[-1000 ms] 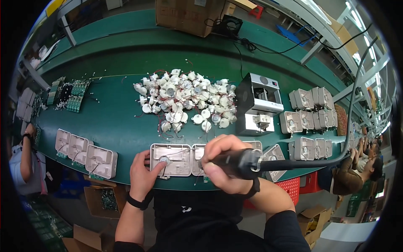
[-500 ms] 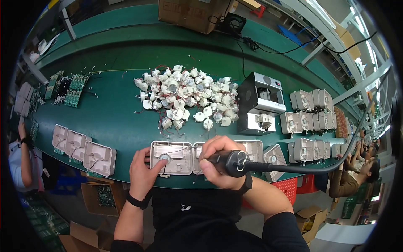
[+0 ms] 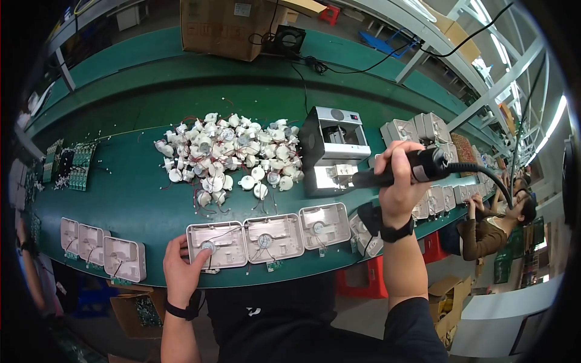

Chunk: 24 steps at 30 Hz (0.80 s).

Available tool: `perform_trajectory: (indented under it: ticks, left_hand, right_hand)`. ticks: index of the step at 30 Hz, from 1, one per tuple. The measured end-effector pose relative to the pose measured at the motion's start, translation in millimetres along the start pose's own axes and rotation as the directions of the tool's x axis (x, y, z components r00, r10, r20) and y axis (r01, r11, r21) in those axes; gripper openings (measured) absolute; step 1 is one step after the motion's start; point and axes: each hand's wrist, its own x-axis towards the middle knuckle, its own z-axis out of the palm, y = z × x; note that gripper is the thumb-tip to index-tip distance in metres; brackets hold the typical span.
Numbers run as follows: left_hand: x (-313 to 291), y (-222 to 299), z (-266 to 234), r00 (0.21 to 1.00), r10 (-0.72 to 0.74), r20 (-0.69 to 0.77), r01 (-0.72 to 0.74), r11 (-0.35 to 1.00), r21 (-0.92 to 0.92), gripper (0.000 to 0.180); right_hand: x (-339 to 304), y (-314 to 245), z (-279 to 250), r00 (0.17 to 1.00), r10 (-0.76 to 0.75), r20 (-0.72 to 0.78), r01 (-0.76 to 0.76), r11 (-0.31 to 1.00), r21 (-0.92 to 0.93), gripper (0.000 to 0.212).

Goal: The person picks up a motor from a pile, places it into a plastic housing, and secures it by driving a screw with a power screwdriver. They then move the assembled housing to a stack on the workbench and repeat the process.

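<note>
My right hand (image 3: 400,184) is wrapped around a black electric screwdriver (image 3: 428,164), whose cable runs off to the right. The screwdriver's front end points left, at the small metal block on the front of a silver and black screw feeder (image 3: 339,136). My left hand (image 3: 181,269) grips the left end of a white plastic housing (image 3: 229,255), fingers outside its wall and thumb reaching in by a round buzzer (image 3: 208,247). Two more open housings (image 3: 273,221) (image 3: 327,213) stand in a row to its right, each with a round part and wires inside.
A heap of white buzzers with red wires (image 3: 233,151) lies mid-table. More housings (image 3: 124,257) stand at left, others (image 3: 399,130) at right behind the screwdriver. Circuit boards (image 3: 80,166) lie far left. A cardboard box (image 3: 221,27) is at the back; another person (image 3: 490,227) sits at right.
My right hand has lifted the screwdriver away from the housings, rightward and up to the screw feeder. My left hand stays on the leftmost housing. The whole view has shifted.
</note>
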Motion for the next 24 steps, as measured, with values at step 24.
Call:
perform_trajectory:
  ticks: [24]
  left_hand:
    - [0.9, -4.7, -4.9, 1.0, 0.022, -0.016, -0.022, 1.0, 0.021, 0.054]
  right_hand:
    - [-120.2, -17.4, 161.4, 0.732, 0.102, 0.674, -0.405, 0.861, 0.309, 0.023]
